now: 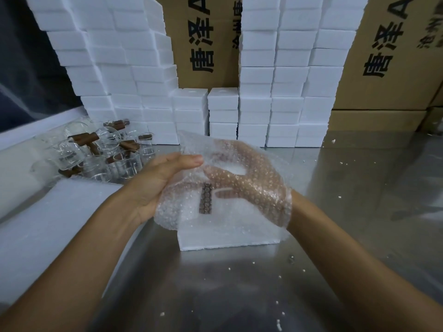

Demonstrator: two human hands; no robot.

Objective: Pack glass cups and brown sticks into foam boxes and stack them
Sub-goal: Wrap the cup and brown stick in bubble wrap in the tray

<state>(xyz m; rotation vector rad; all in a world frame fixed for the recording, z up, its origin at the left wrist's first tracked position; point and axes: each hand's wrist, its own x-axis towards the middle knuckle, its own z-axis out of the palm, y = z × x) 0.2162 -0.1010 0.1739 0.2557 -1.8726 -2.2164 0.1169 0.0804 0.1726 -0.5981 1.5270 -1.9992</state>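
I hold a sheet of bubble wrap (pixel 230 149) over an open white foam box (pixel 227 238) on the steel table. My left hand (pixel 160 180) grips the wrap's left side, thumb on top. My right hand (pixel 254 185) lies behind the wrap with its fingers curled and shows through it. A brown stick (pixel 205 199) stands upright under the wrap, beside my right thumb. Whether a glass cup is inside the wrap I cannot tell. Several glass cups (pixel 124 164) mixed with brown sticks (pixel 84 138) lie in a pile at the left.
Tall stacks of white foam boxes (pixel 256 104) line the back, with cardboard cartons (pixel 383 56) behind them. A white foam sheet (pixel 48 224) lies at the near left. Foam crumbs dot the steel table (pixel 239 283).
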